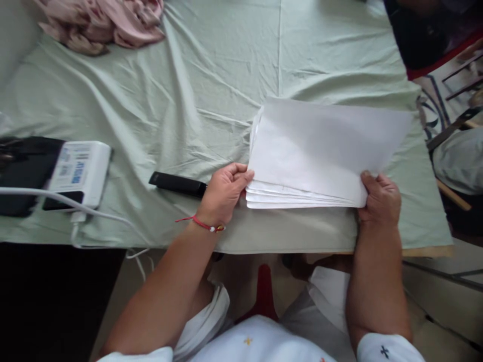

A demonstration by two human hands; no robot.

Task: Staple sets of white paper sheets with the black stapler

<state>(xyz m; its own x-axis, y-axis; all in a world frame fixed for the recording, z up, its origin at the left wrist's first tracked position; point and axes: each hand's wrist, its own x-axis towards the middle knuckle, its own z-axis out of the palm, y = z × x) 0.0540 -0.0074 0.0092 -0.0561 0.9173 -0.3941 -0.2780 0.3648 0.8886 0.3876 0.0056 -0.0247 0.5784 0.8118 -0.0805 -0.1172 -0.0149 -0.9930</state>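
A stack of white paper sheets (320,146) lies near the front edge of the cloth-covered table, its layers slightly fanned along the near and left sides. My left hand (226,191) pinches the stack at its near left corner, thumb on top. At the near right corner, my right hand (379,198) grips the paper with the thumb above and the other fingers curled under or beside it. The top sheet's far right corner reaches toward the table's right side. Just left of my left hand lies a slim black object (177,184), partly hidden behind that hand.
A pale green cloth (226,75) with wrinkles covers the table. On the left are a white box-like device (85,166) with a plugged-in white cable (105,215) and a flat black item (22,171). Crumpled pink fabric (109,22) lies at the back left.
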